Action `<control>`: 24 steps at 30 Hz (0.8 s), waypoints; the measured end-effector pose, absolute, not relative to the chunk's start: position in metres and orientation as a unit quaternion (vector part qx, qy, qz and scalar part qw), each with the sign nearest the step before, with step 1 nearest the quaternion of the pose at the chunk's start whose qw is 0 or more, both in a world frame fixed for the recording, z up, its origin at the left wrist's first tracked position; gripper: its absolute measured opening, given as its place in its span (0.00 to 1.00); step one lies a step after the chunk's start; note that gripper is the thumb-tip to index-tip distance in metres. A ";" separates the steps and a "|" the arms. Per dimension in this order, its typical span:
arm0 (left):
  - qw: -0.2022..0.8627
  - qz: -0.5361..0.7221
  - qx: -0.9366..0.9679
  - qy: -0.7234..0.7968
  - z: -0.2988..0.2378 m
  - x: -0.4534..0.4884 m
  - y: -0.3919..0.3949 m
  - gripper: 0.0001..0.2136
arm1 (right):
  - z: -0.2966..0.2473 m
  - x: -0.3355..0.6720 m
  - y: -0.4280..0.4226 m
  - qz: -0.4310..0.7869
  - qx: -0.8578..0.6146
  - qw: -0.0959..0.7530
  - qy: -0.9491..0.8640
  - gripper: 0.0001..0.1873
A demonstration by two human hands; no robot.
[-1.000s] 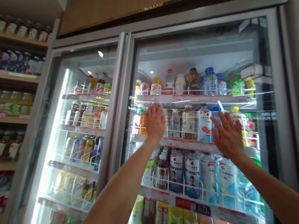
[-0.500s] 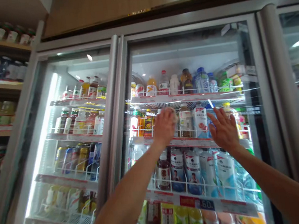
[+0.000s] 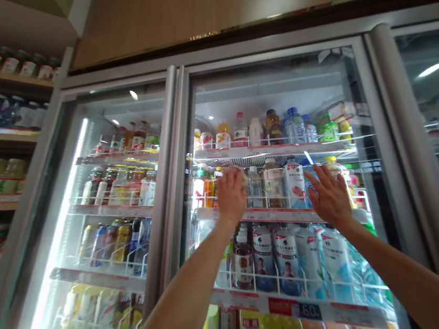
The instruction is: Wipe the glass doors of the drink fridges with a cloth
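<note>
My left hand [image 3: 232,195] is raised, palm toward the glass door [image 3: 265,82] of the middle fridge, with its fingers stretched up and lying close together. A pale edge shows just past its fingertips; I cannot tell whether this is a thin thing under them or a reflection. Farther right, my right hand [image 3: 330,197] has its fingers spread and holds nothing. It is at or close to the same pane; contact cannot be made out. Between the hands, behind the glass, stand a bottle with a brown drink [image 3: 274,182] and a white-labelled bottle [image 3: 294,179].
Metal frames surround the glass doors, with a vertical post [image 3: 171,191] left of the middle door. The left fridge [image 3: 117,105] holds rows of bottles and cans. Wooden shelves [image 3: 1,131] with jars stand at far left. Another glass door [image 3: 434,103] is on the right.
My left hand has moved left across the pane, uncovering a clear bottle behind it. My right hand stays nearly in place. The view has shifted slightly.
</note>
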State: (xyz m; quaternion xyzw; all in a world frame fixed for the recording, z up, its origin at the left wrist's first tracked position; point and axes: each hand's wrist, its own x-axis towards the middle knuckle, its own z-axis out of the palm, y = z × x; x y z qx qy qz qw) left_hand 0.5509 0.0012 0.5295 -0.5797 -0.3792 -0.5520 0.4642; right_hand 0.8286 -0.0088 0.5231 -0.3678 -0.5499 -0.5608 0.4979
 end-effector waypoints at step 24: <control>0.423 -0.619 -0.503 -0.430 0.540 0.497 0.010 0.21 | 0.523 0.830 -0.005 -0.556 -0.367 0.510 -0.544 0.23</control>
